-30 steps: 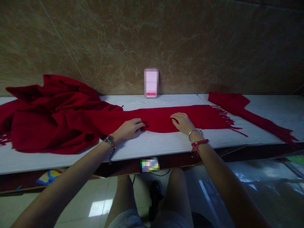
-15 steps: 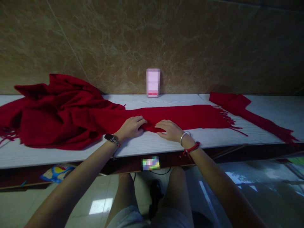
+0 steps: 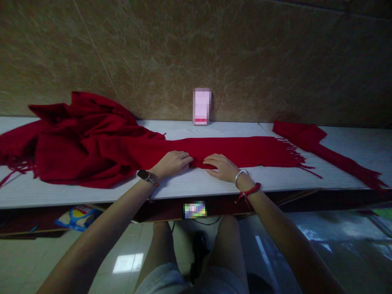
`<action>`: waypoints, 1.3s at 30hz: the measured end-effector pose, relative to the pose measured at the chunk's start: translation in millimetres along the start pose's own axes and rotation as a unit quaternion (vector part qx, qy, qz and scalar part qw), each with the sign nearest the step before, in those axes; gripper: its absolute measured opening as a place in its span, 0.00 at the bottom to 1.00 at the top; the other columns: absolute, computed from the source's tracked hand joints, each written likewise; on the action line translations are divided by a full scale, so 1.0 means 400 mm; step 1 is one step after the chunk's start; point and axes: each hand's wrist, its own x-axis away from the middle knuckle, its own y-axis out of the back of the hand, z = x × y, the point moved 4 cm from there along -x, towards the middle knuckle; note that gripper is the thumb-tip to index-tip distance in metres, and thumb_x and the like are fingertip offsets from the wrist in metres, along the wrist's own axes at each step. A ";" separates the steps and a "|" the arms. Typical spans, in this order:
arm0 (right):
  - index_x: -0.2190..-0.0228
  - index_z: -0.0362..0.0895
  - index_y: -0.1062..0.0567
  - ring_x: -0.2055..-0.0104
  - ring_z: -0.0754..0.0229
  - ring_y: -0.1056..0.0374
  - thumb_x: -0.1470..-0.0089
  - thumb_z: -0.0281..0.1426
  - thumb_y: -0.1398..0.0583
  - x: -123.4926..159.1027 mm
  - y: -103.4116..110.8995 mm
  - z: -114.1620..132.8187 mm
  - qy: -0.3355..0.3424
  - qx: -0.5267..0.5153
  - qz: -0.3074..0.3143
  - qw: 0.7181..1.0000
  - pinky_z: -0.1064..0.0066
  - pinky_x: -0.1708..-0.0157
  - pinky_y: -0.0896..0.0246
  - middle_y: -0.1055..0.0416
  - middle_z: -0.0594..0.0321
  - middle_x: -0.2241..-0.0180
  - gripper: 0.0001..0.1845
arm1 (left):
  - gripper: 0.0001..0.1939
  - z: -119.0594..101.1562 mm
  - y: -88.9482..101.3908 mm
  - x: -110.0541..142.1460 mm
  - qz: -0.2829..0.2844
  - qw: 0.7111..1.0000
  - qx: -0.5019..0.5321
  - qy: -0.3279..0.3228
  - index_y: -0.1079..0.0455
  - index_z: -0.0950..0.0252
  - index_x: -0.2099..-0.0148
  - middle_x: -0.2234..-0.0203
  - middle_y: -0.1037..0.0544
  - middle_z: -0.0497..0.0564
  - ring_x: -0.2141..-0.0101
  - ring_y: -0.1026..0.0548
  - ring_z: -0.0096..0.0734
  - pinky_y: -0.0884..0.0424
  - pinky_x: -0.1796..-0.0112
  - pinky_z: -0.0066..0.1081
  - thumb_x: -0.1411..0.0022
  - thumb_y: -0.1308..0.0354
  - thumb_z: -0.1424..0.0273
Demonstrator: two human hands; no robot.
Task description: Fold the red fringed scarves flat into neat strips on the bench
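Observation:
A red fringed scarf (image 3: 245, 152) lies on the white tabletop, its right part flat and smoothed into a strip, with tassels at the right end. My left hand (image 3: 172, 164) is at the strip's near edge, fingers and thumb closed on the cloth. A short gap to the right, my right hand (image 3: 224, 168) holds the same near edge with bent fingers on the cloth and the thumb below. Between the hands the edge looks slightly gathered. To the left, a large crumpled heap of red cloth (image 3: 67, 151) joins the strip.
Another piece of red fringed fabric (image 3: 309, 136) lies at the right. A phone with a blurred screen (image 3: 201, 107) leans on the brown marbled wall (image 3: 171, 53). Below the white tabletop (image 3: 190, 185), a shelf holds a blue-and-white packet (image 3: 78, 217) and a device with a blurred screen (image 3: 194, 210).
The view has shifted slightly, moving the table's things a little to the right. Both hands stay at the scarf's near edge, the left fingers drawn closer together.

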 end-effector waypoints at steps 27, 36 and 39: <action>0.71 0.42 0.22 0.71 0.60 0.41 0.40 0.27 0.48 0.007 0.014 -0.009 0.060 0.199 -0.094 0.974 0.68 0.70 0.47 0.31 0.59 0.76 0.15 | 0.11 0.005 0.006 0.002 -0.013 0.999 0.032 0.028 0.27 0.66 0.62 0.73 0.26 0.50 0.74 0.30 0.27 0.38 0.75 0.26 0.35 0.51 0.72; 0.70 0.42 0.22 0.71 0.60 0.41 0.42 0.27 0.46 0.012 0.012 -0.022 0.041 0.187 -0.102 0.976 0.68 0.70 0.47 0.31 0.58 0.75 0.13 | 0.11 0.013 0.012 0.008 -0.002 0.998 0.044 0.043 0.28 0.66 0.60 0.71 0.26 0.51 0.72 0.29 0.28 0.36 0.73 0.26 0.36 0.52 0.72; 0.67 0.42 0.22 0.68 0.59 0.38 0.43 0.26 0.45 0.013 0.000 -0.028 0.034 0.180 -0.053 0.982 0.69 0.67 0.44 0.29 0.57 0.72 0.11 | 0.11 0.006 0.012 0.010 0.012 0.998 0.053 0.018 0.28 0.66 0.61 0.70 0.25 0.52 0.71 0.29 0.28 0.35 0.73 0.26 0.36 0.51 0.70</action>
